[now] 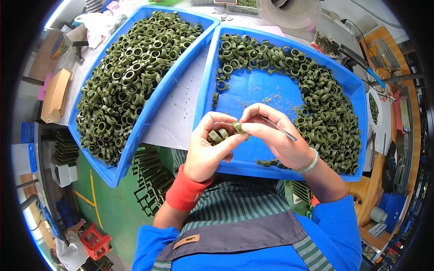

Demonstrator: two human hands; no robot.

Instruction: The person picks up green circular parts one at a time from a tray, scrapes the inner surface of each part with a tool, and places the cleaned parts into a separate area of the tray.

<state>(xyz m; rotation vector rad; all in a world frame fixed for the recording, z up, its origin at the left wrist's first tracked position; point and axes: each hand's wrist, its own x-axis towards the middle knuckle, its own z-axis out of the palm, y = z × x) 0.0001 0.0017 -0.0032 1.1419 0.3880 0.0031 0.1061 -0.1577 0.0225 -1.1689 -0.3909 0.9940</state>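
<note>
My left hand (208, 149) is closed on several olive-green plastic ring parts (217, 136), with one small piece (238, 127) raised at the fingertips. My right hand (280, 137) grips a slim metal tool (282, 130), its thumb and index finger at that raised piece; the tool's tip is hidden by the fingers. Both hands are over the front of a blue tray (205, 99), where loose green rings (330, 122) lie heaped along the right and back sides. A second blue tray (151, 113) to the left is piled high with similar rings (122, 95).
The trays rest on a pale table (174, 108). A round grey dish (282, 18) is at the back, a cardboard box (56, 95) at the left, tools with blue handles (375, 77) at the right. A red stool (96, 241) stands on the green floor, near green racks (151, 176).
</note>
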